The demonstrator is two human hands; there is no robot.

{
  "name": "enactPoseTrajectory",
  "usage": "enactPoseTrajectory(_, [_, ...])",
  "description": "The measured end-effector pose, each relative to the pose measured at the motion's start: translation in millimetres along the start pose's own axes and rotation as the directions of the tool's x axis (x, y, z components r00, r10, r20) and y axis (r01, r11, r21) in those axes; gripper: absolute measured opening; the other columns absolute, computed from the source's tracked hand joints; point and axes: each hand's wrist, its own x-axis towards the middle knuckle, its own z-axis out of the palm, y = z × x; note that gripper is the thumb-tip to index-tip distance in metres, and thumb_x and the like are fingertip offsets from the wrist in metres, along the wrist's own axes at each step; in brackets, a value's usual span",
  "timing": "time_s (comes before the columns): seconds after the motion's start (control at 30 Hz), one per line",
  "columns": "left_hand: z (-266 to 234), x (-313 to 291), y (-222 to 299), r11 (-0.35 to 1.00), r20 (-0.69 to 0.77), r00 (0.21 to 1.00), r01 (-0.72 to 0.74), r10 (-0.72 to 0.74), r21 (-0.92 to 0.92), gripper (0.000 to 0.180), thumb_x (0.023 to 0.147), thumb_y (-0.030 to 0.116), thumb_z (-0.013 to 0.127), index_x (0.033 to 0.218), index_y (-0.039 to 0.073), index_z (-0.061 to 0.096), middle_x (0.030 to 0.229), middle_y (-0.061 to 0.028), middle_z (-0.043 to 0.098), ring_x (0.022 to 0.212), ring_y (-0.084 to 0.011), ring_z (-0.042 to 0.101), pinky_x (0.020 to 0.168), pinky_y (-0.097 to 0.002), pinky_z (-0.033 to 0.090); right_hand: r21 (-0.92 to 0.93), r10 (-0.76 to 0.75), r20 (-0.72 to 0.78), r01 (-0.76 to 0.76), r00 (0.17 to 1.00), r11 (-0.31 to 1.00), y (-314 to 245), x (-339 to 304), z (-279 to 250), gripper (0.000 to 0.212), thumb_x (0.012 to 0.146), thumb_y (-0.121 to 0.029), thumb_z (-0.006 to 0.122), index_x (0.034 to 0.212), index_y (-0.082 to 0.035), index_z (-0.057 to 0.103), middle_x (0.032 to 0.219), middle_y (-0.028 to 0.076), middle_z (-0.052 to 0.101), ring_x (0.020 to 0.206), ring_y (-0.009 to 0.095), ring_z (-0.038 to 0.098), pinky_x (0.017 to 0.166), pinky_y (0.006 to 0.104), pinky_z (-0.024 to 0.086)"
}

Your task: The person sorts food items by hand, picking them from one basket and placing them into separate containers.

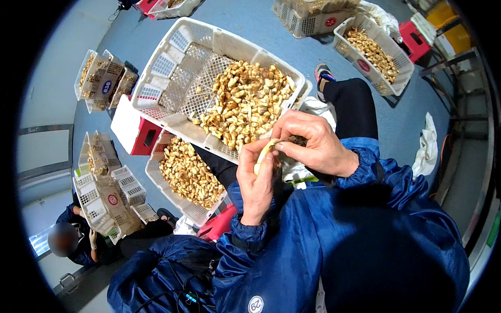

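Pinched between the thumb and fingers of my left hand (255, 180) is a pale yellow, slender mushroom (265, 155). At its upper end, the closed fingertips of my right hand (315, 142) meet it. A dark brown scrap (297, 140) shows between the right thumb and fingers; its kind is unclear. Just beyond my hands, a large white plastic crate (172, 117) is tilted, with a heap of yellow-brown mushrooms (248, 101) gathered in its right part. Closer in on the left, a second crate holds many cleaner-looking, paler mushrooms (190, 172).
A red-and-white stool (138, 128) stands beside the big crate. Stacked crates (107, 195) line the left, where another person (78, 235) sits. Another filled crate (373, 55) is on the blue floor at upper right, beyond my leg (357, 109). A metal rack (459, 68) borders the right side.
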Motion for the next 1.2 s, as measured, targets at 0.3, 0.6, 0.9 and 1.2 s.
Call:
enactPoseTrajectory(0.3, [9,-6,-8,0.871,-0.089,0.954,-0.220,0.286,0.440,0.013,0.089,0.001,0.055,0.101,-0.002,0.056,0.088,-0.0103,0.060,0.080,-0.0153,0.059,0.071,-0.0270,0.047,0.047,0.051,0.000,-0.051,0.999,0.998,-1,-13,0,0.012,0.080,-0.002,0.064,0.074,-0.001,0.054,0.091,0.007,0.061,0.077,0.012,0.055,0.068,0.0262,0.044])
enactPoseTrajectory(0.6, [12,7,-18,0.585,0.144,0.809,-0.523,0.570,0.620,0.021,0.084,-0.006,0.055,0.104,-0.002,0.057,0.090,-0.0112,0.058,0.081,-0.0175,0.059,0.074,-0.0265,0.048,0.513,0.303,0.099,-0.309,0.948,0.801,13,-15,-10,0.009,0.085,-0.003,0.062,0.077,-0.002,0.056,0.092,0.007,0.064,0.080,0.007,0.055,0.072,0.0214,0.044])
enactPoseTrajectory(0.9, [-5,4,-18,0.904,0.256,0.930,0.331,-0.264,-0.271,0.057,0.096,0.055,0.040,0.114,0.003,0.053,0.079,-0.0051,0.058,0.063,-0.0088,0.051,0.054,-0.0202,0.039,0.214,0.155,0.016,-0.155,0.988,0.964,-4,-11,-19,0.015,0.083,-0.003,0.063,0.074,-0.002,0.052,0.090,0.007,0.065,0.080,0.007,0.055,0.070,0.0241,0.044])
enactPoseTrajectory(1.2, [-9,4,2,0.894,0.417,0.880,0.359,-0.228,-0.267,0.028,0.092,0.028,0.058,0.092,0.000,0.062,0.082,-0.0035,0.062,0.070,-0.0099,0.055,0.065,-0.0225,0.044,0.544,0.339,0.122,-0.348,0.933,0.763,-9,-12,-22,0.007,0.087,-0.002,0.060,0.081,0.000,0.056,0.096,0.013,0.068,0.079,0.010,0.062,0.070,0.0243,0.050])
